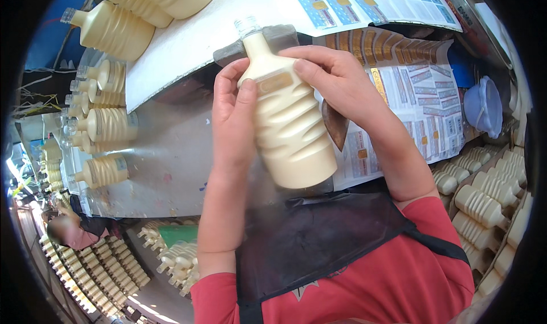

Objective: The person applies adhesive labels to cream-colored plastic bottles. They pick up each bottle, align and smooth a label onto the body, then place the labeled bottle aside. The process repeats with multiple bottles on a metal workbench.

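A cream-coloured ribbed bottle (295, 144) with a clear threaded neck lies tilted in front of me, its neck pointing away. A small gold label (274, 82) sits across its shoulder. My left hand (232, 105) is closed on the bottle's left side, its thumb at the label's left end. My right hand (336, 79) holds the opposite shoulder, thumb by the label's right end and fingers partly behind the bottle. Behind the bottle's neck is a dark grey block (282, 37). A brown pointed piece (335, 124) shows beside the bottle, below my right hand.
Sheets of blue and gold labels (419, 96) cover the right of the grey table (171, 153). Several similar bottles (108, 124) lie along its left edge. A blue-violet bucket (483, 106) stands at right, above more bottles (481, 204). Another person (74, 227) is at far left.
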`<state>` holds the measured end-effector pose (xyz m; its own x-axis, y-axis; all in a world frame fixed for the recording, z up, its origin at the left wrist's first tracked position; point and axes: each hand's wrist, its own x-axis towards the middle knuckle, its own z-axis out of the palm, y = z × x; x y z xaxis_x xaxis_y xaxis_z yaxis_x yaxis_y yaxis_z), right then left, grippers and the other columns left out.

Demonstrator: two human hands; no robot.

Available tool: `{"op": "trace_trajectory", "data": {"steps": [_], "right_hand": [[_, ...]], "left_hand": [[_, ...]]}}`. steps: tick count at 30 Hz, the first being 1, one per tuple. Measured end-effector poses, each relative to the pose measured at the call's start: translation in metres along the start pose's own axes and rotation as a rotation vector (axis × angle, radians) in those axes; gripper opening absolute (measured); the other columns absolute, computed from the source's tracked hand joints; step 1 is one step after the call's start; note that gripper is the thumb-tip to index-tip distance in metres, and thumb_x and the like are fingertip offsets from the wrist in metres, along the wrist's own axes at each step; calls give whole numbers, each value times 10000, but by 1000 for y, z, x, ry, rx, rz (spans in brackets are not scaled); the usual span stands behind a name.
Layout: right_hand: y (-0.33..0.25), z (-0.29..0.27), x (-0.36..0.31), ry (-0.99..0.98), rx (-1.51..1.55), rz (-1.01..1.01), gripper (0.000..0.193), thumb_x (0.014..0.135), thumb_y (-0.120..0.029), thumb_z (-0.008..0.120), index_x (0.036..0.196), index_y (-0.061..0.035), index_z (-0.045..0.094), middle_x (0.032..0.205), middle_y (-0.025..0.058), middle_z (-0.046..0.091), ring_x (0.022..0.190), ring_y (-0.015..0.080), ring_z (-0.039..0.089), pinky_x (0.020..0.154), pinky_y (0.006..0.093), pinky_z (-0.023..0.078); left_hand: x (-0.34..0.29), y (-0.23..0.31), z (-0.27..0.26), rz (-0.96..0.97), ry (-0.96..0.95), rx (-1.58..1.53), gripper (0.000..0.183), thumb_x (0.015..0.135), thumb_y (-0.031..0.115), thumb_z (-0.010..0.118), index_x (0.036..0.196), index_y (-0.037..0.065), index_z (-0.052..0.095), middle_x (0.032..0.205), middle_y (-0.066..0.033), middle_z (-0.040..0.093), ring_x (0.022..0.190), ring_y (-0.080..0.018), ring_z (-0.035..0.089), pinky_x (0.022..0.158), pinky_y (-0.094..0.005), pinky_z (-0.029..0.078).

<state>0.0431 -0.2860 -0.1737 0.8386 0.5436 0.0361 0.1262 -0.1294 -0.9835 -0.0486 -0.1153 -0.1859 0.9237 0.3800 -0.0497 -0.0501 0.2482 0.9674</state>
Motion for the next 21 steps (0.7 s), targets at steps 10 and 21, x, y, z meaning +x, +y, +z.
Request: {"op": "trace_trajectory", "data": {"steps": [10,21], "right_hand": [[-13,3,3,12,-60,76,355,923,-215,755,1220,-22,740,813,-44,637,752,25,547,672,201,446],[1,20,7,234,-35,-143,291,920,-306,736,1047,-50,790,806,75,689,756,152,656,676,308,499]], "left_hand": [[0,-2,-1,25,-33,9,317,1086,157,551,1360,3,511,1253,-97,607,1113,-134,616,981,-298,525],[3,-1,2,1,30,23,252,1083,161,566,1287,13,559,1179,-71,642,1064,-108,608,936,-273,519]]}}
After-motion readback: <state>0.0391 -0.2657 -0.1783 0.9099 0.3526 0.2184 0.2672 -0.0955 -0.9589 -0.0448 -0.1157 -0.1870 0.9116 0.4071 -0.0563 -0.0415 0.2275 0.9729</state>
